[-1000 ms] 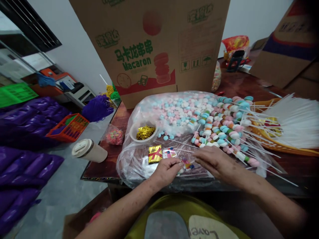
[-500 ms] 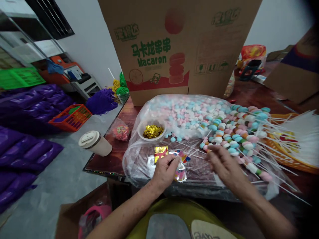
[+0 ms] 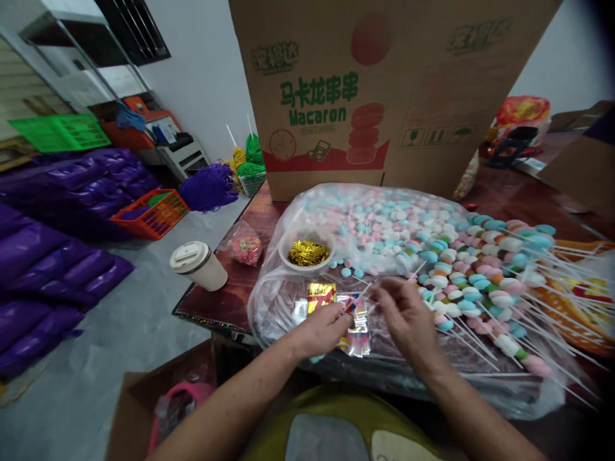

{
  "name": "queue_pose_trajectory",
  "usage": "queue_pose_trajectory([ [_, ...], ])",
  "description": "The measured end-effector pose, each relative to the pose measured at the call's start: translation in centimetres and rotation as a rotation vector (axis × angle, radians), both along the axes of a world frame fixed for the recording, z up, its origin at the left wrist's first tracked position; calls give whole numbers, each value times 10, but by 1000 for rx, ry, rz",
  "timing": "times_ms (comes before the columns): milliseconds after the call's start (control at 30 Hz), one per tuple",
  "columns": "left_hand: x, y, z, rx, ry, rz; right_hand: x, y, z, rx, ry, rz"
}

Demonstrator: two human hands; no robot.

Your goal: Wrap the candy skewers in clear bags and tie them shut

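My left hand point(image 3: 323, 330) is closed beside a stack of shiny printed wrappers point(image 3: 359, 339). A pale blue end shows under it and a thin white stick point(image 3: 361, 296) slants out past its fingertips, which looks like a marshmallow skewer mostly hidden by the hand. Close by on the right, my right hand point(image 3: 403, 315) has its fingertips pinched near that stick; whatever they hold is too small to make out. A gold "TWIST" packet point(image 3: 321, 294) lies just behind my left hand. Gold twist ties point(image 3: 308, 253) fill a white bowl point(image 3: 284, 257) farther back.
Marshmallow skewers point(image 3: 473, 278) are piled at right, before a clear bag of loose marshmallows point(image 3: 379, 214). A large Macaron carton point(image 3: 317, 153) stands behind. At left are a lidded cup point(image 3: 204, 269) and a small candy bag point(image 3: 245, 246). An orange basket point(image 3: 552, 314) sits far right.
My right hand has moved left from beside the skewer pile to near my left hand. A blue end now shows below my left hand. The view has shifted, so the scene sits farther right.
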State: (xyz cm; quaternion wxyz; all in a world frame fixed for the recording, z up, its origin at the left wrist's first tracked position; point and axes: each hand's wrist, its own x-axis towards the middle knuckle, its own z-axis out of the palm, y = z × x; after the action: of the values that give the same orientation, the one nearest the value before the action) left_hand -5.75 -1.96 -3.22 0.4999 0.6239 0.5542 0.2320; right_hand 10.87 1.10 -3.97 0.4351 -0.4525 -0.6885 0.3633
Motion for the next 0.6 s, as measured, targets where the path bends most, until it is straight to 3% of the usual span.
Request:
queue_pose_trajectory([
  [67,-2,3,0,-96,-15,33,6,3,6,407,-293,105],
  [133,-2,4,0,-176,-71,-20,7,3,7,776,-638,347],
  [200,-4,3,2,-243,-118,-94,5,1,0,931,-848,501],
  [300,-10,2,6,-301,-105,-260,-2,-4,-13,946,-941,535],
  [400,-22,-4,9,23,255,-400,-10,-11,-16,659,-848,620],
  [500,-38,-14,10,569,629,-435,-21,-14,-4,-4,-580,727],
  [567,-51,-22,7,806,666,-381,-34,-3,9,-371,-422,837],
  [600,-57,-25,5,858,625,-302,-43,9,16,-415,-408,889],
])
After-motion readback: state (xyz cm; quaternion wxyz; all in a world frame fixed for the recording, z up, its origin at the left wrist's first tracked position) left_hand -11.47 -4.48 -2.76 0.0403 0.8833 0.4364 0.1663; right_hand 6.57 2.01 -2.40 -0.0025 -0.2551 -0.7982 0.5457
